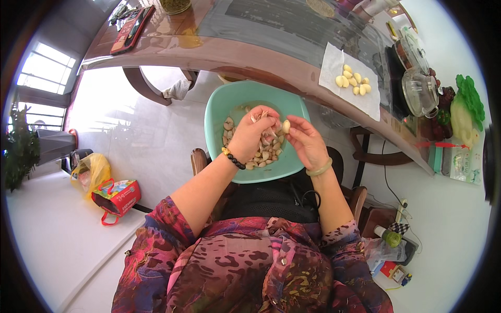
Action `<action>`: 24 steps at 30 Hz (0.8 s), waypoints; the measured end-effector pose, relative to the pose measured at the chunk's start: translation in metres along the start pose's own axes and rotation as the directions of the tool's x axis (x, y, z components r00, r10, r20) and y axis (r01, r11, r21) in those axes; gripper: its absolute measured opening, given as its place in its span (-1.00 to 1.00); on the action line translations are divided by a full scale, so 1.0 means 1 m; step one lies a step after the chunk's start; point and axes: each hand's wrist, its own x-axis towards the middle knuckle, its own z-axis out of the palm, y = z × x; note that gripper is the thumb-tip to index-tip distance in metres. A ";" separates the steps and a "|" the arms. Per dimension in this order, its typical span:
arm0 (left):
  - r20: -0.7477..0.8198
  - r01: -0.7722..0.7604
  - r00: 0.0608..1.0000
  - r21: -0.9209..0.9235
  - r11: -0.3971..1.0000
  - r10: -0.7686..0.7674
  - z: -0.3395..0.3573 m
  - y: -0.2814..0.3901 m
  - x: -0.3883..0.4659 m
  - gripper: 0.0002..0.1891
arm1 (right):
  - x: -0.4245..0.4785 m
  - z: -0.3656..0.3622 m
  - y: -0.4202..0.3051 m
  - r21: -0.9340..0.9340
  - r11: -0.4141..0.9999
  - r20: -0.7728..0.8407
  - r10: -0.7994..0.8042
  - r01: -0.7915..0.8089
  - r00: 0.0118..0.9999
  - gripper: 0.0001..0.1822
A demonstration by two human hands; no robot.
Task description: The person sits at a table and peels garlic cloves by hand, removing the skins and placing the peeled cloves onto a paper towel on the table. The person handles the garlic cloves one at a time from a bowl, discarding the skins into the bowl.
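A green plastic basin [219,102] rests over my lap with many unpeeled garlic cloves [266,155] and some water in it. Above it my left hand [252,131] is closed around papery garlic skins [268,135]. Close beside it, my right hand [307,143] pinches a peeled garlic clove [286,126] between thumb and fingertips. Several peeled cloves [352,81] lie on a white paper towel [332,64] at the table's edge, to the right and farther off.
The wooden table [250,56] curves across in front of me. On it are a phone in a red case [132,31], a jar [175,5], a glass pot [420,92] and a leafy cabbage [464,109]. A red bag [119,199] stands at the left.
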 end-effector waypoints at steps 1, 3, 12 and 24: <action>-0.010 0.004 1.000 -0.006 1.000 -0.004 0.000 0.000 0.000 -0.89 | 0.000 -0.001 0.000 0.002 1.000 0.003 -0.002 0.002 1.000 -0.71; -0.030 0.012 0.999 -0.019 1.000 -0.012 -0.001 0.000 0.001 -0.90 | 0.001 -0.002 -0.001 -0.001 1.000 0.009 -0.008 0.008 1.000 -0.71; -0.016 0.109 0.994 0.163 0.981 -0.108 -0.002 -0.004 0.001 -0.91 | 0.000 0.001 -0.004 -0.074 0.997 0.041 -0.029 0.032 0.999 -0.73; -0.047 0.079 0.996 -0.003 0.997 -0.079 0.005 0.001 0.000 -0.92 | -0.003 0.007 -0.008 -0.061 0.998 -0.010 0.005 -0.006 1.000 -0.74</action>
